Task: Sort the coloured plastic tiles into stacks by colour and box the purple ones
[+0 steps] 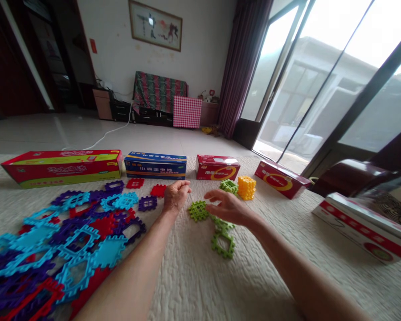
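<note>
My left hand is curled closed over the cloth, and whatever its fingers may hold is hidden. Just left of it lie a red building piece and a purple building piece. My right hand is open, fingers bent and apart, over several green notched pieces. One green lattice piece lies by its fingertips, and a green frame piece is below the hand. Behind it are a green stack and a yellow block of pieces.
A pile of blue, purple and red pieces spreads across the left. Along the back stand a red-and-green box, a blue box and two red boxes. A white-and-red box is at right.
</note>
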A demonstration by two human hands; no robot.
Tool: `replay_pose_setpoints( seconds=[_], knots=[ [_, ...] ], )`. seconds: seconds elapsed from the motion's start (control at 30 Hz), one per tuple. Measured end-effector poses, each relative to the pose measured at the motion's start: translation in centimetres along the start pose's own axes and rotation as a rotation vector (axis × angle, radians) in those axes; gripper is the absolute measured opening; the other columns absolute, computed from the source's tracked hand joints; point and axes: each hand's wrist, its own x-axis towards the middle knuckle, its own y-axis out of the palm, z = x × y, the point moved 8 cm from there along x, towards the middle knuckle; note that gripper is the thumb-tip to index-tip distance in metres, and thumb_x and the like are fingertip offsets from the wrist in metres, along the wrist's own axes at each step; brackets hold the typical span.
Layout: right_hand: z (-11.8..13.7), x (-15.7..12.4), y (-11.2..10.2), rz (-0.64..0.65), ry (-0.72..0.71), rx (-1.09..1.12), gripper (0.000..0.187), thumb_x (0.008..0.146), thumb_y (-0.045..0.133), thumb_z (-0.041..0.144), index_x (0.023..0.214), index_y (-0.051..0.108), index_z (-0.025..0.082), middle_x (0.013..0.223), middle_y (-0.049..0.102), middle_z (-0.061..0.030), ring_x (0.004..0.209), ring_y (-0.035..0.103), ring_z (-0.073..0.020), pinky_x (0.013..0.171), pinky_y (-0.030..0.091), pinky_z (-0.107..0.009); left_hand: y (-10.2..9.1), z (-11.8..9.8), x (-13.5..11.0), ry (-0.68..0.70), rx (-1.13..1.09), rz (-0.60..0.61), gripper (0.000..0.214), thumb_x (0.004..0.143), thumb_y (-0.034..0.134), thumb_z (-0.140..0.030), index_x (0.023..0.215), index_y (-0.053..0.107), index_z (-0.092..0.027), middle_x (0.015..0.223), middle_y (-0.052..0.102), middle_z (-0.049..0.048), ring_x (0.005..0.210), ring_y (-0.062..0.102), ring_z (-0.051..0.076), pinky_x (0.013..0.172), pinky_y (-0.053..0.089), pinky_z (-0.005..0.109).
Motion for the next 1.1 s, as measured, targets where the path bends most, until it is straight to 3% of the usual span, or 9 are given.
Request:
replay_pose_setpoints(
  seconds=[0.17, 0.37, 0.5, 0.6, 0.7, 0.87, 0.97, 1.1],
  knots=[
    [2.5, -0.3, 2.9, -0.021, -0.187, -0.238, 0.03, 0.074, 0.068, 0.027, 0.102, 0.064, 0.017, 0.106, 0.063, -0.0094, 0.093, 0.06, -0.0195, 0.083, 0.044, -0.031, 0.0, -0.1, 0.0, 0.018, -0.004, 0.01, 0.03, 0.065, 0.053, -0.028, 0.085, 0.071, -0.015, 0.062, 0.068, 0.0023, 0.054, 0.056, 0.012, 0.053, 0.042, 0.022],
    [3.5, -0.5, 2.6, 0.0, -0.244, -0.275, 0.017, 0.086, 0.054, 0.025, 0.096, 0.063, 0.016, 0.092, 0.066, -0.0076, 0.083, 0.06, -0.0165, 0.074, 0.042, -0.025, 0.0, -0.2, -0.1, 0.01, 0.017, 0.011, 0.028, 0.065, 0.053, -0.027, 0.084, 0.071, -0.015, 0.063, 0.069, 0.0024, 0.055, 0.057, 0.013, 0.054, 0.043, 0.023],
    [2.0, 0.0, 0.9, -0.16, -0.118, -0.253, 0.022, 0.091, 0.042, 0.024, 0.091, 0.062, 0.015, 0.067, 0.062, -0.0029, 0.059, 0.054, -0.0128, 0.059, 0.037, -0.023, 0.1, 0.0, 0.0, 0.015, 0.03, 0.01, 0.029, 0.065, 0.053, -0.027, 0.084, 0.071, -0.015, 0.063, 0.069, 0.0029, 0.058, 0.059, 0.014, 0.055, 0.044, 0.023],
    [-0.3, 0.3, -0.2, -0.241, 0.046, -0.211, 0.028, 0.088, 0.042, 0.022, 0.108, 0.059, 0.014, 0.064, 0.063, -0.002, 0.055, 0.053, -0.0136, 0.057, 0.037, -0.023, 0.1, 0.2, 0.2, 0.023, 0.024, 0.016, 0.029, 0.065, 0.053, -0.028, 0.084, 0.072, -0.016, 0.064, 0.069, 0.0028, 0.058, 0.059, 0.014, 0.055, 0.044, 0.023],
    [-1.6, 0.4, -0.3, -0.179, 0.145, -0.24, 0.029, 0.086, 0.044, 0.023, 0.108, 0.061, 0.015, 0.066, 0.065, -0.0033, 0.058, 0.056, -0.0142, 0.057, 0.039, -0.024, 0.2, 0.4, 0.2, 0.023, 0.02, 0.016, 0.029, 0.064, 0.053, -0.028, 0.084, 0.071, -0.016, 0.064, 0.069, 0.0026, 0.056, 0.059, 0.014, 0.053, 0.043, 0.022],
    [-1.2, -0.2, -0.7, -0.035, 0.19, -0.486, 0.029, 0.086, 0.043, 0.029, 0.071, 0.065, 0.017, 0.062, 0.062, -0.0056, 0.057, 0.054, -0.0143, 0.055, 0.035, -0.025, 0.1, 0.0, 0.0, 0.008, 0.013, 0.021, 0.029, 0.064, 0.053, -0.027, 0.084, 0.071, -0.016, 0.064, 0.069, 0.002, 0.051, 0.055, 0.012, 0.052, 0.042, 0.022],
    [-0.5, -0.6, -1.1, 0.036, 0.13, -0.505, 0.019, 0.079, 0.049, 0.022, 0.084, 0.066, 0.016, 0.076, 0.065, -0.0075, 0.066, 0.058, -0.0162, 0.058, 0.039, -0.025, 0.1, 0.0, -0.1, 0.001, 0.009, 0.019, 0.029, 0.064, 0.053, -0.027, 0.084, 0.071, -0.016, 0.064, 0.069, 0.0021, 0.05, 0.054, 0.011, 0.052, 0.042, 0.022],
    [0.4, -1.2, -0.6, 0.198, -0.041, -0.415, 0.048, 0.064, 0.055, 0.007, 0.111, 0.061, 0.018, 0.108, 0.064, -0.0097, 0.092, 0.06, -0.0203, 0.078, 0.046, -0.029, 0.2, -0.1, -0.1, 0.004, 0.018, 0.02, 0.029, 0.064, 0.053, -0.027, 0.083, 0.072, -0.016, 0.063, 0.069, 0.0022, 0.05, 0.053, 0.011, 0.051, 0.041, 0.022]
  ],
)
